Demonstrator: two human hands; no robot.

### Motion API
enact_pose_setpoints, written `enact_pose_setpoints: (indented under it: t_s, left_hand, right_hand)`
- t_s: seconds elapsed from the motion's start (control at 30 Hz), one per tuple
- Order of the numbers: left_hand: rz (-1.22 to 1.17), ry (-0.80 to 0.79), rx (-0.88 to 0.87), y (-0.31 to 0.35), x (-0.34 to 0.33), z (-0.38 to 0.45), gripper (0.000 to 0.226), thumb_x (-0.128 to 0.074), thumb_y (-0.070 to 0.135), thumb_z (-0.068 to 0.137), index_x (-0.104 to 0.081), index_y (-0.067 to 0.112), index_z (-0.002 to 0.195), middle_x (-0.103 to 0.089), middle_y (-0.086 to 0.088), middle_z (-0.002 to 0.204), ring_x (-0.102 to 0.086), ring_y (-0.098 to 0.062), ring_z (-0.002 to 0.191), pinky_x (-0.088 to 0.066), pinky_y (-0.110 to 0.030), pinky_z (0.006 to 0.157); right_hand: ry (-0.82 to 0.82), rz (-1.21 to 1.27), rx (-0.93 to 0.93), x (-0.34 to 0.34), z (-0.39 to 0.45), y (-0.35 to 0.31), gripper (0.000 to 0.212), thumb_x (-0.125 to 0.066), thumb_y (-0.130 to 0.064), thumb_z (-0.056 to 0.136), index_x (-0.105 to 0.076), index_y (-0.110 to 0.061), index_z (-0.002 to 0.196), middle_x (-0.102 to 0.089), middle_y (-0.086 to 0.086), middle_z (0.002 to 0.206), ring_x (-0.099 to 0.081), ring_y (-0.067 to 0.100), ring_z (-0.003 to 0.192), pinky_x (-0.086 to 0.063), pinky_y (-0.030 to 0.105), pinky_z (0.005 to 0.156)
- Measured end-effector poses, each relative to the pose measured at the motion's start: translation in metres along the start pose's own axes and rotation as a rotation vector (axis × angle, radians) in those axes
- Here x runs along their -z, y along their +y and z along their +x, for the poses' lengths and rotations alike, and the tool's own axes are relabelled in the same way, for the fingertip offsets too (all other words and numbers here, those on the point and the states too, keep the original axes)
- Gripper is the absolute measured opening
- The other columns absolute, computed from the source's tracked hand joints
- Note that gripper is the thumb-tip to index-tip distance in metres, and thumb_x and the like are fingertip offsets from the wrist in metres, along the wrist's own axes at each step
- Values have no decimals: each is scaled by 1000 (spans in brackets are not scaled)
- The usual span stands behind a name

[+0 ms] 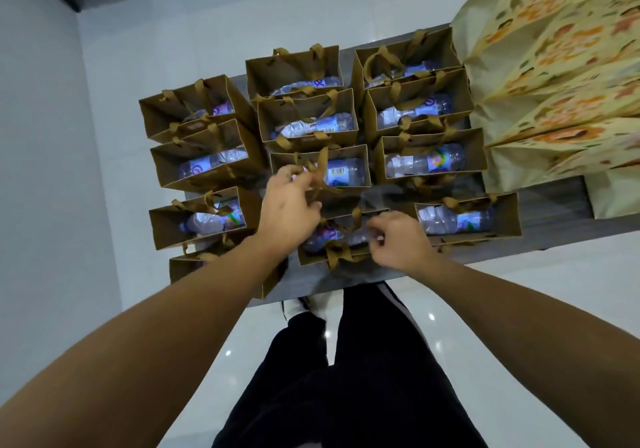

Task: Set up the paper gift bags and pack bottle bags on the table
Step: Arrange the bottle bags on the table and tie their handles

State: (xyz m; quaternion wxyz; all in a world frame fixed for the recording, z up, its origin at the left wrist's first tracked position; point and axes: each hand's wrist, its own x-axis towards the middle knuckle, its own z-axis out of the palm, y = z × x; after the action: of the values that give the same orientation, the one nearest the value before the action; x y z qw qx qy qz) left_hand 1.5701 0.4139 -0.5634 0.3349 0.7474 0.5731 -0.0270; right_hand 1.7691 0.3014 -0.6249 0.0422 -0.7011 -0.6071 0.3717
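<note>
Brown paper gift bags (204, 157) stand upright and open-topped in three columns on a grey table (554, 205), seen from above. Each bag's long axis runs left to right, and in each a plastic water bottle (211, 163) lies on its side along that axis. In the left column the bags lean slightly, and the nearest one (221, 267) is partly hidden under the left forearm, so its contents cannot be told.

In the middle column the left hand (289, 205) reaches over the third bag from the back (346, 160). Its fingers are curled and pinch the bag's tan ribbon handle (320, 167), which is bunched up above the bottle (346, 172); that bottle shows a barcode label. Just nearer stands the front middle bag (332, 253), with a bottle (325, 234) lying inside. The right hand (398, 240) is at this bag's right end, fingers curled narrowly with thumb and forefinger close together at the rim near the ribbon. Whether it grips the ribbon or the paper edge I cannot tell, since motion blur smears that spot.

In the right column the bags (433, 160) hold bottles lying the same way, and the nearest of them (467, 219) sits just right of the right hand. At the table's far right, large pale yellow bags (554, 67) printed with orange figures lie overlapping, touching the brown bags beside them.
</note>
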Motion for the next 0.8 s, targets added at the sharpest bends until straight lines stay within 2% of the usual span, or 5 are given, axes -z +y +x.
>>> enact_pose_setpoints:
  t_s: [0.1, 0.17, 0.23, 0.4, 0.8]
  left_hand:
    - [15, 4, -58, -9, -17, -22, 37, -69, 16, 89, -65, 19, 126, -52, -5, 135, -45, -24, 125, -39, -32, 103]
    - [46, -36, -82, -19, -30, -34, 31, -66, 18, 92, -67, 19, 122, -58, -3, 124, -52, -23, 116, -44, -33, 95]
    - [94, -122, -107, -30, -44, -44, 32, -67, 28, 92, -67, 22, 124, -62, -2, 122, -58, -24, 111, -50, -36, 90]
    - [263, -288, -104, -62, -70, -49, 28, -54, 36, 100, -64, 31, 125, -69, -6, 120, -63, -33, 106, -53, -40, 82]
    - [324, -219, 5, -71, -75, -38, 15, -54, 24, 97, -66, 30, 103, -62, -5, 93, -55, -26, 80, -38, -33, 66]
  right_hand:
    - [-240, -249, 120, -20, -12, -1, 57, -71, -46, 81, -62, -22, 131, -66, 3, 120, -56, 26, 116, -47, 38, 99]
    - [-307, -369, 99, -28, -13, -6, 54, -67, -32, 89, -54, -20, 140, -65, 7, 123, -57, 28, 116, -47, 38, 98]
    - [-291, -362, 19, -33, -6, -11, 43, -60, -15, 91, -59, -20, 134, -68, 12, 115, -62, 32, 107, -52, 37, 91]
    - [-132, -251, -25, -32, 9, -12, 28, -60, -19, 90, -72, -27, 115, -68, 13, 107, -59, 34, 108, -48, 36, 88]
    - [-141, -135, -30, -30, 10, -10, 19, -62, -24, 93, -73, -29, 108, -67, 9, 105, -60, 33, 103, -51, 38, 90]
